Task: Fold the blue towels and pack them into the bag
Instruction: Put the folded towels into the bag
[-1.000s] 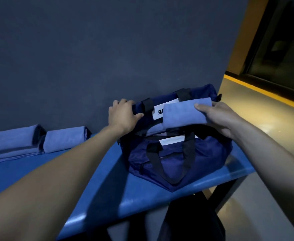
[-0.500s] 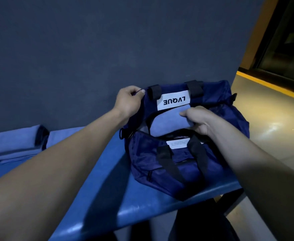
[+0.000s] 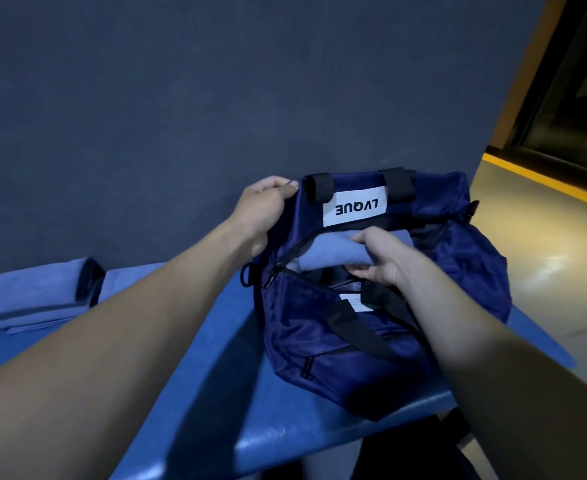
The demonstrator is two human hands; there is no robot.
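A navy duffel bag (image 3: 465, 271) with black straps and a white label stands on the blue table (image 3: 216, 358), its top zip open. My left hand (image 3: 264, 209) grips the bag's far left top edge and holds the opening up. My right hand (image 3: 378, 261) grips a folded light blue towel (image 3: 326, 254), which lies partly inside the opening. Two more folded blue towels (image 3: 32, 292) lie at the table's far left, partly hidden by my left forearm.
A dark wall (image 3: 216, 98) runs right behind the table. The table's front edge and right corner are close to the bag. To the right lies a shiny floor (image 3: 545, 254) with a yellow strip below a dark window.
My right hand has moved the towel from above the bag down into the opening. My left hand shifted its grip and pulled the bag's edge up, showing the label.
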